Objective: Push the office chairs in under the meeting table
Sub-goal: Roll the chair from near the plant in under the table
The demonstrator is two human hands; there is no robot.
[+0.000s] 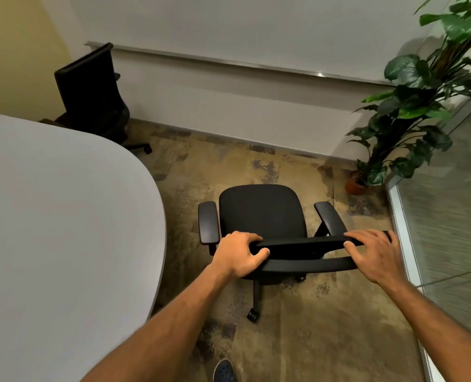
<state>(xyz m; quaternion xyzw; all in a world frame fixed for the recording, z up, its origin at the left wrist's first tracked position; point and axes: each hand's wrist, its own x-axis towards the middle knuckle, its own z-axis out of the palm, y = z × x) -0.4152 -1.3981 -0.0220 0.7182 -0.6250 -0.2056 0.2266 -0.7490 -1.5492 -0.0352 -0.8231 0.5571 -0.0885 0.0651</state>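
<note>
A black office chair (262,213) with armrests stands on the carpet just right of the white meeting table (63,230), its seat facing away from me toward the far wall. My left hand (238,253) grips the left end of its backrest top. Over the right end of the backrest lies my right hand (373,253), fingers curled on it. A second black chair (91,89) sits at the table's far end, its seat partly hidden behind the tabletop.
A tall potted plant (411,111) in a terracotta pot stands in the far right corner. A glass partition (449,230) runs along the right side. The far wall has a metal rail. My shoe (224,370) shows at the bottom.
</note>
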